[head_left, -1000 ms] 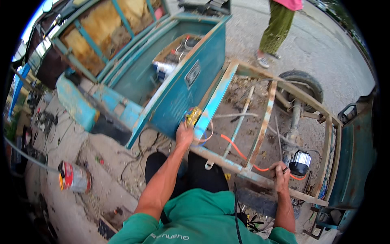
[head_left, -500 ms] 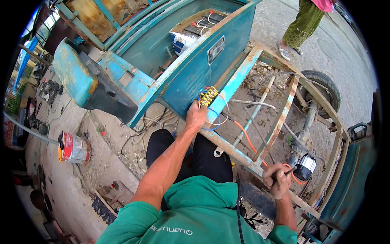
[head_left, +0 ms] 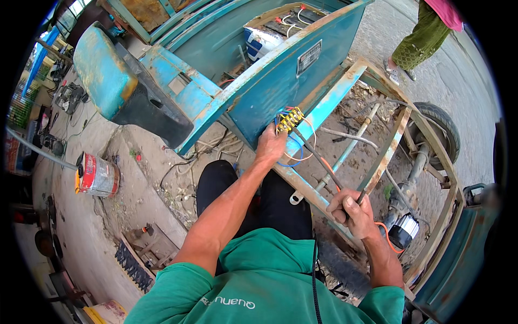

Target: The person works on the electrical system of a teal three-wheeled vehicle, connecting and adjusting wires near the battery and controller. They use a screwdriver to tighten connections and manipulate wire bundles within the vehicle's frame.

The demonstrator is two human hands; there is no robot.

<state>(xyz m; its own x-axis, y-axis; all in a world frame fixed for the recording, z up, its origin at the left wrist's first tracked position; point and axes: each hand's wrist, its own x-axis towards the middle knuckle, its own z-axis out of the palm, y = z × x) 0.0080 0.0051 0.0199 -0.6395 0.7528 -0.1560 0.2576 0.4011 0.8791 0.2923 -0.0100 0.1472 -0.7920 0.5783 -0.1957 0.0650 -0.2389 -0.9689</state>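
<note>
Terminal block (head_left: 290, 120), yellow, pinched in the left hand (head_left: 272, 144), just beside the teal panel (head_left: 270, 100) and near the worn blue rail (head_left: 319, 120). Trailing blue and white wires (head_left: 293, 164) in loops. Opposite, curled tight in the right hand (head_left: 352, 213), a long thin dark rod (head_left: 314, 153), slanting up to the block; impossible to tell whether touching. Beyond the right hand, near a black-and-silver motor (head_left: 404, 231), an orange cable (head_left: 386, 234).
</note>
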